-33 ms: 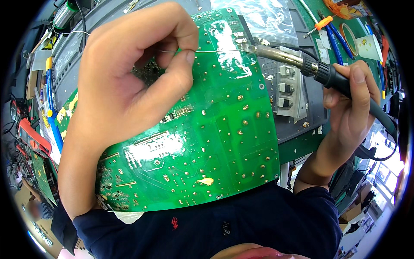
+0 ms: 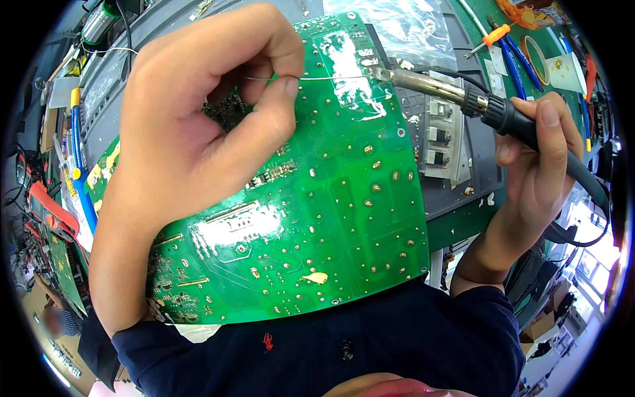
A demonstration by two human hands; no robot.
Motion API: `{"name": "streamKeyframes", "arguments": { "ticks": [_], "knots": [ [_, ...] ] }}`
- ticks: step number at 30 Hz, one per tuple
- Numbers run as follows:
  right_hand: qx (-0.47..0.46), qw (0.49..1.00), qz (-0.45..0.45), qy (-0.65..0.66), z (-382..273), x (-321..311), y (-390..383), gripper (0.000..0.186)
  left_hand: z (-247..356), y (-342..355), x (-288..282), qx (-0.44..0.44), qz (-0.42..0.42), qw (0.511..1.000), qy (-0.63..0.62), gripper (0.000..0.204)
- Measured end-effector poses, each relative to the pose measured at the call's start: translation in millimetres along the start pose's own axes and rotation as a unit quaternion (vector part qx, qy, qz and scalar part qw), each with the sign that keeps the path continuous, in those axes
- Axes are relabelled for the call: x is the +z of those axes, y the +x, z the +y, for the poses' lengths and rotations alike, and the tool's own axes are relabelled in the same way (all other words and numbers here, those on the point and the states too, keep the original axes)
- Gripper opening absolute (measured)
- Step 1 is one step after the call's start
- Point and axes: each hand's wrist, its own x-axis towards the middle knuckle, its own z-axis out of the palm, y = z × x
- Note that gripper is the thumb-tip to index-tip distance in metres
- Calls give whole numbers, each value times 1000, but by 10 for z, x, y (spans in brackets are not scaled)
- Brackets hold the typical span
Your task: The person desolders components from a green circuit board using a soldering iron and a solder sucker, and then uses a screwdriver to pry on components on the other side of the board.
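Note:
A large green circuit board (image 2: 344,218) lies in front of me, dotted with solder joints and catching bright glare. Above its upper left part, my left hand (image 2: 205,112) pinches a thin solder wire (image 2: 324,79) between thumb and forefinger. That wire runs right to the tip of a soldering iron (image 2: 430,86) at the board's upper right edge. My right hand (image 2: 542,142) grips the iron by its black handle, clear of the board's right side. Whether the tip touches a joint is too small to tell. Part of the board is hidden under my left hand and forearm.
Right of the board, a metal piece with black components (image 2: 440,142) rests on a grey mat (image 2: 486,159). Beyond are a clear plastic bag (image 2: 417,33), an orange-handled screwdriver (image 2: 493,36), blue-handled pliers (image 2: 516,63) and a tape roll (image 2: 534,58). A red meter (image 2: 53,210) stands left.

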Motion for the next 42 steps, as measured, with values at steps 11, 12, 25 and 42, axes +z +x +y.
{"name": "streamKeyframes", "arguments": {
  "ticks": [11,12,25,42],
  "knots": [
    [8,1000,15,-12,-2,15,-7,30,-164,81,-45,-13,65,995,70,11],
    [5,1000,18,-13,-4,18,-10,30,-224,82,-55,-2,63,996,67,11],
    [-4,999,40,-30,-34,71,-4,29,-193,157,-31,2,-37,984,173,15],
    [35,998,61,2,-43,103,31,31,-233,114,-52,3,-22,992,125,17]
  ]
}}
